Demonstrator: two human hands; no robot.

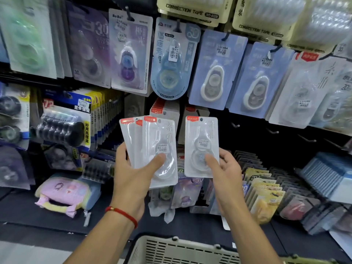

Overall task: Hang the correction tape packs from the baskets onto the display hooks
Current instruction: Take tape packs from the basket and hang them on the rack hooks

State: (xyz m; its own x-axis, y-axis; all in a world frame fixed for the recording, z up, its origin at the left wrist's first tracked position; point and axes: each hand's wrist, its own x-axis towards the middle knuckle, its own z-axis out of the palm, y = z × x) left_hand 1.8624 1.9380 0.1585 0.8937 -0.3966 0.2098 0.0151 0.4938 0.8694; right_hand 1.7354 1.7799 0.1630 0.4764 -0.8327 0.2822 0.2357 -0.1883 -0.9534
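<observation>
- A fanned stack of white packs is pinched in the left grip, above the basket.
- A single pack is pinched upright by the right grip, just beside the stack.
- Bare hooks are seen further right.

Correction tape packs: glossy clear plastic blisters on smooth white card. Basket, near edge: matt beige plastic, slotted walls. Bracelet on left wrist: red cord. Pouch, left: soft pink cloth. Empty hooks, right: bare metal.
</observation>
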